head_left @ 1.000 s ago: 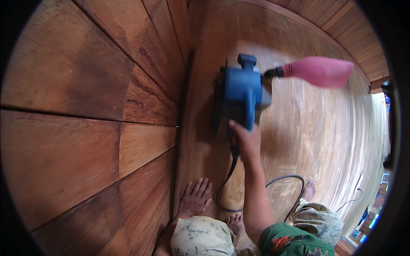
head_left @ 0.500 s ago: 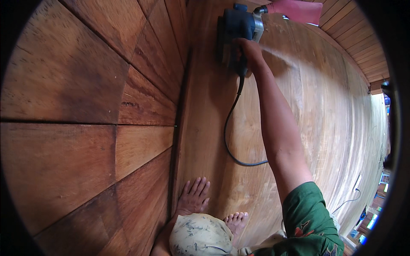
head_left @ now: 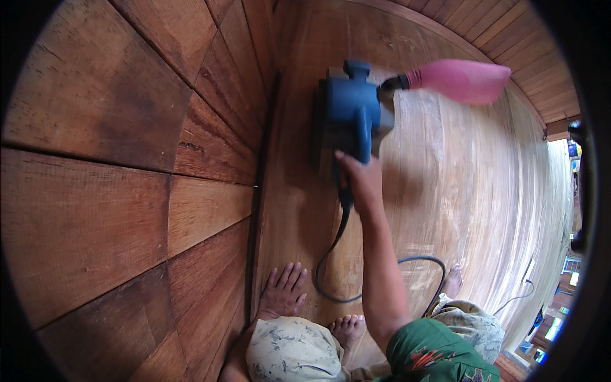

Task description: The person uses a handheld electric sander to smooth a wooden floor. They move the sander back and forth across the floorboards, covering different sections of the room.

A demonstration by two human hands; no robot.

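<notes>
My right hand is wrapped round the rear handle of a blue belt sander, which rests on the wooden floor close to the plank wall. From the sander's right side sticks out a pink dust bag, puffed up. A dark power cord leaves the handle and loops back toward my body, passing under my right forearm. My left hand lies flat on the boards beside the wall, fingers spread, holding nothing. The sander's underside is hidden.
A plank wall runs along my left. Another wooden wall stands at the far right. My bare feet are on the floor, near the cord. A second thin cord lies at the right.
My right hand has pulled the sander back toward me, and the dust bag came along. The cord's loop has moved nearer my body. My left hand stays flat on the floor.
</notes>
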